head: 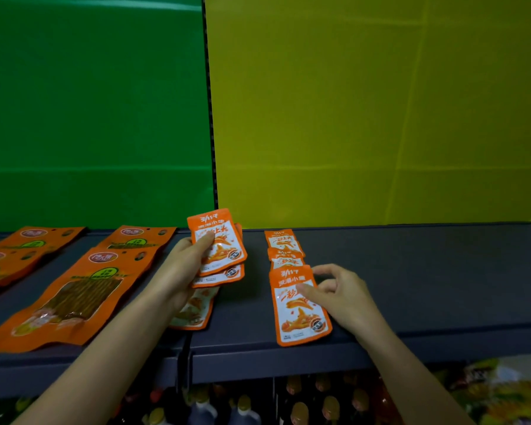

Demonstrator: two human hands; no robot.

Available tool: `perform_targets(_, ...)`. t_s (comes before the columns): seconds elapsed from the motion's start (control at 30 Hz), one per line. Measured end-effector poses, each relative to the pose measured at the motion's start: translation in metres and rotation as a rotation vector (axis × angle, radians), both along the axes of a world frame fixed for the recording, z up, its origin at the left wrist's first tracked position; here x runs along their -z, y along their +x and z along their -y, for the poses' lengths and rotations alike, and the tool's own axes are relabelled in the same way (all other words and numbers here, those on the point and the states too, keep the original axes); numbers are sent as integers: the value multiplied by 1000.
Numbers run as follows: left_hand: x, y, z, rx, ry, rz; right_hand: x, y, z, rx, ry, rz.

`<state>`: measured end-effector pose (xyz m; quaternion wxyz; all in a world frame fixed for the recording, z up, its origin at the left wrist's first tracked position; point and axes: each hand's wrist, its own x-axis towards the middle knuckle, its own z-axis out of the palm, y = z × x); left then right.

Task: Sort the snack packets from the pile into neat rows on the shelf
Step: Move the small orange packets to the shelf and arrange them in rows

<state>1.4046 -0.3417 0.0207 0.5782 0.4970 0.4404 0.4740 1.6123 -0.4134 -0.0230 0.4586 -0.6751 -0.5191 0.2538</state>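
Below the shelf's front edge: bottles (298, 407) with yellow caps, blurred, on a lower level.

The shelf (442, 286) is dark grey. At its front lip lies the nearest small orange packet (301, 306), flat, face up, slightly tilted. My right hand (342, 294) is beside its right edge. The thumb tip presses on the packet's face, and the other fingers (325, 269) are loosely bent near its upper right corner. They grip nothing; I cannot tell whether the forefinger touches the packet.

Left of this, one more small packet (193, 311) lies flat on the shelf, partly under my left wrist.

My left hand (181, 271) is raised just above the shelf. Its fingers and thumb are closed round a fanned stack of small packets (219, 240), the thumb across the front one. At least three are visible; the exact count cannot be told.

Behind the nearest packet, a middle packet (285, 259) and a far packet (283, 239) run in one row towards the back, each overlapping the next.

Far left: large orange packets (71, 299) lying flat in rows.

At the rear stand a green panel (89, 118) and a yellow panel (365, 118), side by side.
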Motion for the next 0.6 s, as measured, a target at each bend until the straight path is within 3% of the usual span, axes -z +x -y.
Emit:
perform_targets(0.13, 1, 2, -6, 27, -7, -10, 5, -1, -6, 37, -7, 224)
perform_targets(0.23, 3, 3, -10, 53, -3, -18, 7, -1, -6, 49, -7, 281)
perform_targets(0.47, 3, 13, -10, 129, -1, -15, 4, -2, -6, 72, -5, 309)
perform_targets(0.6, 6, 26, -10, 191, -10, -39, -6, -5, -7, 105, 133, 165)
